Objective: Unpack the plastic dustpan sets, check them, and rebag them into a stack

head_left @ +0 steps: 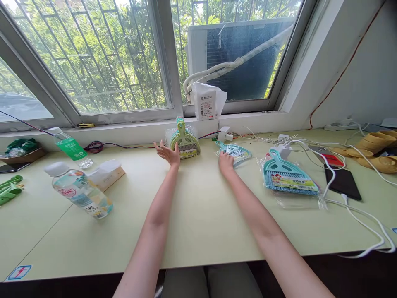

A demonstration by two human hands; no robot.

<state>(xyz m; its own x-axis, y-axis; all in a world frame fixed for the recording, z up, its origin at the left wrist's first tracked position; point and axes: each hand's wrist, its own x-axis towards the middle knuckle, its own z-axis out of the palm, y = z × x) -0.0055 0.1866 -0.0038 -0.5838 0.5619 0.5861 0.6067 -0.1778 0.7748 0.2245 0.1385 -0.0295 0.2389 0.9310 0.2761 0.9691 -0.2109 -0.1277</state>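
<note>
Down at the bottom there was a pair of grey trousers (229, 283), right up at the front edge of a pale yellow-green desk (201, 223). A little sticker with a red arrow (20, 272) sat on the near left corner. Going further in, a drink bottle with a white cap (82, 192) was on the left, with a tissue pack (108, 176) just behind it. Over on the right, a blue brush-and-dustpan set (290, 176) lay in clear plastic, next to a dark phone (344, 182) and a bunch of white cables (369, 223).

Now the hands. The right hand (226, 160) was on the left end of a smaller teal set (235, 153), also wrapped and lying on the desk. Its fingers were curled, but I honestly couldn't tell if that grip was closed on the thing or just resting there. The left hand (168, 154) had its grip wide open, fingers spread, right at the left side of a green set (184, 138) that stood upright by the wall.

Past that, a white packet (207, 103) was on the windowsill, and outside the glass you could see a big air-con unit (242, 54) and leafy trees (102, 54).
</note>
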